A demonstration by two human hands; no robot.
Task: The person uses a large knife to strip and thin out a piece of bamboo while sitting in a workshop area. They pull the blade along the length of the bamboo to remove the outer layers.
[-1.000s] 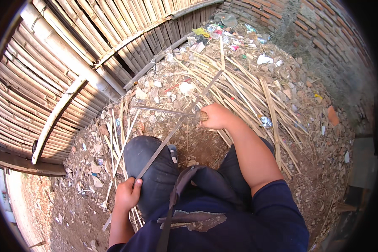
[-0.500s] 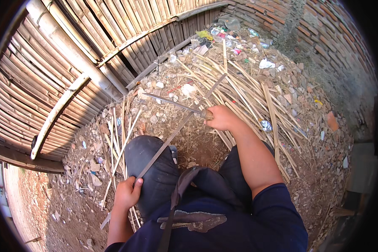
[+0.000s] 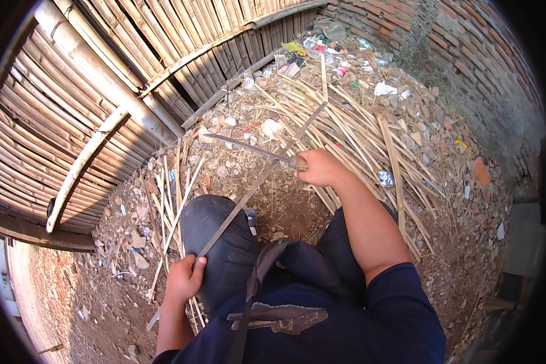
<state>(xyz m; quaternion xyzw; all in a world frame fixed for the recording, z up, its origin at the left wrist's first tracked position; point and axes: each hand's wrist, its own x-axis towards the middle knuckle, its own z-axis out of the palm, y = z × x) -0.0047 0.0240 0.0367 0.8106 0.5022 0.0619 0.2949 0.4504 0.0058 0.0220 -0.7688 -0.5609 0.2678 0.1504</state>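
Note:
My right hand (image 3: 317, 168) is closed round the wooden handle of a long-bladed knife (image 3: 239, 145), its blade pointing left. The blade lies across a long flat bamboo strip (image 3: 242, 203), close to the handle; whether it cuts in, I cannot tell. Beside my left knee, my left hand (image 3: 185, 276) grips the strip's near end, thumb on top. From there the strip slants over my knee, away and to the right. Its far end reaches a heap of split bamboo strips (image 3: 346, 130) on the ground. More thin strips (image 3: 175, 206) lie left of my knee.
A bamboo-slat wall (image 3: 103, 91) rises at the left and back, a brick wall (image 3: 467, 67) at the right. Stones, rubble and plastic litter (image 3: 327, 48) cover the ground, thickest at the far corner. A foil wrapper (image 3: 384, 178) lies beside the strip heap.

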